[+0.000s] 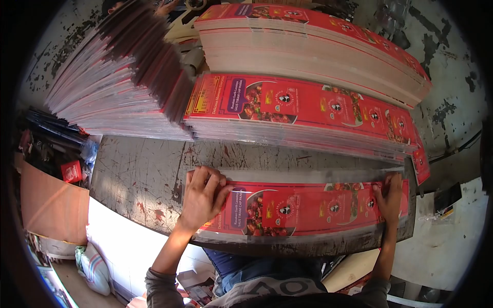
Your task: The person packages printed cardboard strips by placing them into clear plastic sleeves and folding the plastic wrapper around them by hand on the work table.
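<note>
- Wearing lettered shirt (257, 288) at six o'clock.
- Resting half-curled left hand (202, 199) toward seven and right hand (390, 200) toward four on plastic-covered red strip (308, 210) toward five; not showing whether pinching.
- Facing stacked strips (308, 51) at one.

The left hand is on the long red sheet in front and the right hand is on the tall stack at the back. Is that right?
Not quite: the right hand isn't on the tall stack. The head view shows it near the right end of the same long red sheet. The left hand is on that sheet, just as you said.
</note>
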Demonstrator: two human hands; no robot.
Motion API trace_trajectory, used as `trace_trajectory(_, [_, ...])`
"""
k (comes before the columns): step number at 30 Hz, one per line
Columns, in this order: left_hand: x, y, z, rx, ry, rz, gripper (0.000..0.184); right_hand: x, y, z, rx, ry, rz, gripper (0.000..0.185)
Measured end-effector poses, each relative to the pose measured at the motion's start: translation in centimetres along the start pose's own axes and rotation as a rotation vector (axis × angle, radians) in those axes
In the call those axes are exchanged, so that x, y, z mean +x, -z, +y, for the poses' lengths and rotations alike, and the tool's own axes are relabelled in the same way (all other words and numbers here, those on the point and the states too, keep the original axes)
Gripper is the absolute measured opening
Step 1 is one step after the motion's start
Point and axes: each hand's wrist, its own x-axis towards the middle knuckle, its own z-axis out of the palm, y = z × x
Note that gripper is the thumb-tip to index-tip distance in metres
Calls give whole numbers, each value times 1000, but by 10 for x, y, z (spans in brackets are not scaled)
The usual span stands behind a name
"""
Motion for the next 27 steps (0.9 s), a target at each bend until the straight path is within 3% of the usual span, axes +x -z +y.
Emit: trace_trajectory(27, [1, -5, -1, 5, 22, -61, 16, 2, 1, 0, -11, -21, -49, 37])
